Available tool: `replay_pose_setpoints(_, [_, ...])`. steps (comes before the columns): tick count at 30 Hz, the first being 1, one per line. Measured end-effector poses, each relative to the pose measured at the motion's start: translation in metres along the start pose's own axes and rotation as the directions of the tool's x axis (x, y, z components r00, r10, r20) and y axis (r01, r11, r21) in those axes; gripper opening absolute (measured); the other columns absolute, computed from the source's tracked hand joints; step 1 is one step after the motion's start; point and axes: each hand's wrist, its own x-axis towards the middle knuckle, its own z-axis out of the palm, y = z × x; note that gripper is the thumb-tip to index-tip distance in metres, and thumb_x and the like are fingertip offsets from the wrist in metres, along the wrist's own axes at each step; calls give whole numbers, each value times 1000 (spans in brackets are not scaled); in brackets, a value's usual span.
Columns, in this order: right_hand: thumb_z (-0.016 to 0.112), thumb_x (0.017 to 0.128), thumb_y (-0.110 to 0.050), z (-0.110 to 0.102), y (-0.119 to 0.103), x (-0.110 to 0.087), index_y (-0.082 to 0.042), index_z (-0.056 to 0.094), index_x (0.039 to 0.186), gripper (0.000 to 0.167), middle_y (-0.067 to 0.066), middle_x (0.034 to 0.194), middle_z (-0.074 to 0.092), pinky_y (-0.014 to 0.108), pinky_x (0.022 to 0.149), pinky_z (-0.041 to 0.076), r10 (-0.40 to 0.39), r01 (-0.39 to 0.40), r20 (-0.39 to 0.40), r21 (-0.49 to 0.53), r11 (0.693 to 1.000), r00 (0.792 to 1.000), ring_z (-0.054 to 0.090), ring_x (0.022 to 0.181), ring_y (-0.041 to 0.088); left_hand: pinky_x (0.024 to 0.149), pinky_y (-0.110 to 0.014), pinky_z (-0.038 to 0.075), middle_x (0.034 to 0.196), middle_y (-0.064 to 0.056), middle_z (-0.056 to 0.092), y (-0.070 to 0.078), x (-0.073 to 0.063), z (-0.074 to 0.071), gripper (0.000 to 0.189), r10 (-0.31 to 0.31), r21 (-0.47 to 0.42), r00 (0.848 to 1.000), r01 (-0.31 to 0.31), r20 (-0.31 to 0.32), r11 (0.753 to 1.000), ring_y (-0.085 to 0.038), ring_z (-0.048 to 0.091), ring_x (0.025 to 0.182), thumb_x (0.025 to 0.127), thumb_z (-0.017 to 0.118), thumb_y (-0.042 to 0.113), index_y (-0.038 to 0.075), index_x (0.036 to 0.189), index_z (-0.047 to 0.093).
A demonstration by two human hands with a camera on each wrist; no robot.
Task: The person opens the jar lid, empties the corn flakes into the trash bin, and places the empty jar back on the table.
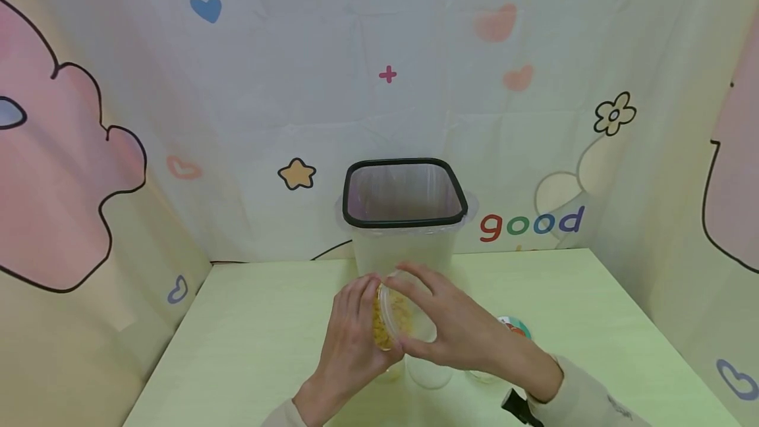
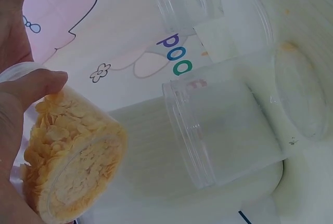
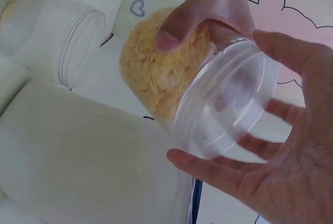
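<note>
A clear plastic jar (image 1: 379,331) of yellow flakes is held tilted above the table, gripped round its side by my left hand (image 1: 350,331). Its flakes (image 3: 143,68) are heaped toward the base in the right wrist view. Over the mouth sits a clear, shallow screw lid (image 3: 237,104). My right hand (image 1: 453,318) curls thumb and fingers around the lid's rim. In the left wrist view, the left thumb (image 2: 44,83) presses near the jar's upper end.
An open clear jar (image 2: 223,125) stands on the table (image 1: 255,328) close by. Beyond it are another clear jar (image 2: 184,0) and a whitish round lid (image 2: 247,16). A tall translucent bin (image 1: 403,246) with a black rim stands at the back. A colourful round label (image 1: 514,326) shows beside the right forearm.
</note>
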Motion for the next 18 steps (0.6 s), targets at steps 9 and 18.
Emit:
replay_pose_setpoints(9, [87,70,-18,-5,14,-3,-25,44,143,85,5,157,33,46,107,47,-240,244,92,-35,969,966,32,145,32,99,-44,47,133,-10,51,1,0,-2,113,-15,-17,999,15,34,1000,-27,50,119,46,96,41,2,138,43])
replay_pose_setpoints(18, [83,73,-39,-6,11,-2,-22,38,150,91,9,163,23,54,106,45,-230,230,7,-55,972,973,23,150,32,99,-43,46,134,-10,50,1,0,-3,110,-25,-35,999,26,34,999,-27,50,119,48,94,40,2,138,43])
